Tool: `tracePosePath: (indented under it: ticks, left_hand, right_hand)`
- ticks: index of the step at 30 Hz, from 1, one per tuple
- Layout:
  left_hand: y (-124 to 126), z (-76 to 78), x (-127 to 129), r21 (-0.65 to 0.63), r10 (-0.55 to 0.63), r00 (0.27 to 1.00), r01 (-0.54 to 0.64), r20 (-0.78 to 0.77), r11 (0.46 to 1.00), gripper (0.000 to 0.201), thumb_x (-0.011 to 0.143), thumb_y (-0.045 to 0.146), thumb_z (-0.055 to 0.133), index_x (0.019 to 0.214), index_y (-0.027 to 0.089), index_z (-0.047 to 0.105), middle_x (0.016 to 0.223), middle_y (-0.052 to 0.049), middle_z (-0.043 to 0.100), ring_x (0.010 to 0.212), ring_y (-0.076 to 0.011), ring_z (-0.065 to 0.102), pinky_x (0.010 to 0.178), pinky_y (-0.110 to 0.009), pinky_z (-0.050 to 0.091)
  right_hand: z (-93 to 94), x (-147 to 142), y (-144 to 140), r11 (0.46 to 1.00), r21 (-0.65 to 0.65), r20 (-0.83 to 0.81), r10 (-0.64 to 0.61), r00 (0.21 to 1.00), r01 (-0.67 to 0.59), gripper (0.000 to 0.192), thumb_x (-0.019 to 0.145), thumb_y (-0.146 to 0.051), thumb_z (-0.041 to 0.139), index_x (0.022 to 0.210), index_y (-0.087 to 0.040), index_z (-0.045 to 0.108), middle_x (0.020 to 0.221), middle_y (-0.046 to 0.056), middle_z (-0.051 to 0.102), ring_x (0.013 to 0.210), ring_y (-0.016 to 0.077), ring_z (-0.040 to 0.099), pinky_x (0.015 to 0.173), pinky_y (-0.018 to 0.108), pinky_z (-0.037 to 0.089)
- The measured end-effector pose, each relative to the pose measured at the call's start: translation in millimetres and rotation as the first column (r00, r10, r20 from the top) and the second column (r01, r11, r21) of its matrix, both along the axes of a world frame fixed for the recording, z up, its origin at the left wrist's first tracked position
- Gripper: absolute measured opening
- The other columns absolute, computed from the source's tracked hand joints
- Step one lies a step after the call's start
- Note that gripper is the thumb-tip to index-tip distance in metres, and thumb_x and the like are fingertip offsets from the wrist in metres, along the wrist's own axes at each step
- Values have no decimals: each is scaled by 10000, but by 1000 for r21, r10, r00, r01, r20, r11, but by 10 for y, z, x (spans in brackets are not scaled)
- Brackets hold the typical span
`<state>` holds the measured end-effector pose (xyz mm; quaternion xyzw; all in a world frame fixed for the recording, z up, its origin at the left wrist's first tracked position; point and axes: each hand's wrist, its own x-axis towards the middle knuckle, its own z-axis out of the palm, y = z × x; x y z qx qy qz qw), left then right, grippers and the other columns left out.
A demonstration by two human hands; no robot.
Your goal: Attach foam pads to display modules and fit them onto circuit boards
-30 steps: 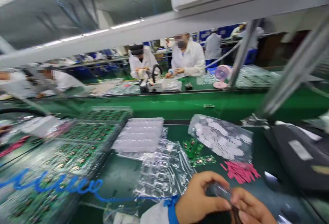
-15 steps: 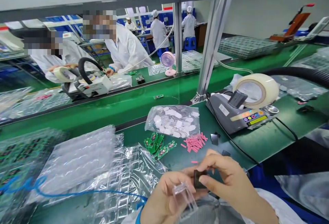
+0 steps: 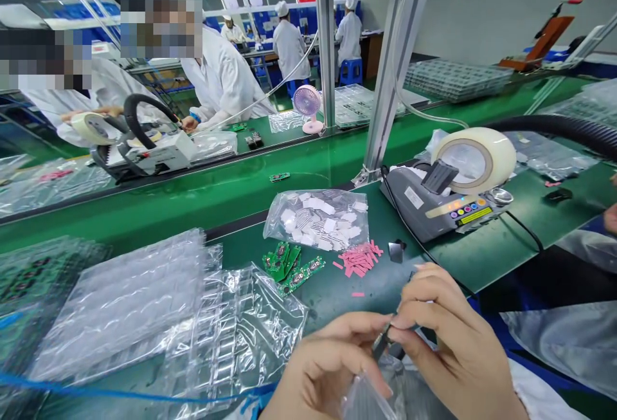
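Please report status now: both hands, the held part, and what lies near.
Left hand holds clear plastic piece. Right hand pinches small dark part. Pink strips, green boards just ahead.

A green workbench (image 3: 486, 259) carries a clear bag of white squares (image 3: 319, 219), green circuit boards (image 3: 289, 267) beside it, a scatter of pink strips (image 3: 360, 260), clear plastic blister trays (image 3: 144, 317) at the left, and a grey tape dispenser (image 3: 448, 195) at the right.
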<state>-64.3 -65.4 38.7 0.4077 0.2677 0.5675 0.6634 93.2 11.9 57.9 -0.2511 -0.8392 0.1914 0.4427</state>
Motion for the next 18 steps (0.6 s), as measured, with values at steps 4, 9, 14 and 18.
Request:
tracePosePath:
  ticks: [4, 9, 14, 18]
  left_hand:
    - [-56, -10, -8, 1, 6, 987, -6, -161, 1000, 258, 667, 292, 723, 924, 314, 721, 1251, -43, 536, 1136, -257, 506, 968, -332, 392]
    - [-39, -100, -32, 81, 15, 974, 4, -225, 997, 286, 664, 364, 715, 948, 330, 713, 1264, -39, 529, 1097, -248, 521, 964, -333, 391]
    - [5, -96, -20, 102, 25, 977, -3, -212, 995, 302, 661, 414, 705, 950, 326, 712, 1242, -31, 538, 1072, -211, 522, 936, -277, 392]
    - [-5, -63, -7, 16, 31, 976, -28, -215, 999, 311, 662, 472, 678, 934, 328, 717, 1230, -39, 529, 1051, -228, 525, 946, -310, 382]
  right_hand:
    - [-10, 1, -10, 999, -27, 7, 17, 1000, -17, 162, 891, -156, 467, 735, -176, 505, 695, -9, 498, 680, 127, 466, 831, 357, 363]
    - [-49, 6, -8, 997, -75, -10, 30, 1000, -30, 160, 895, -168, 472, 739, -177, 501, 701, -16, 493, 684, 120, 469, 839, 345, 350]
    - [-101, 8, -11, 994, -104, -12, 28, 1000, -29, 134, 892, -166, 475, 761, -190, 494, 707, -20, 483, 682, 127, 464, 837, 367, 352]
    - [-135, 10, -13, 995, -102, -19, 11, 1000, -13, 134, 884, -145, 472, 762, -198, 488, 699, -18, 476, 664, 132, 457, 791, 377, 369]
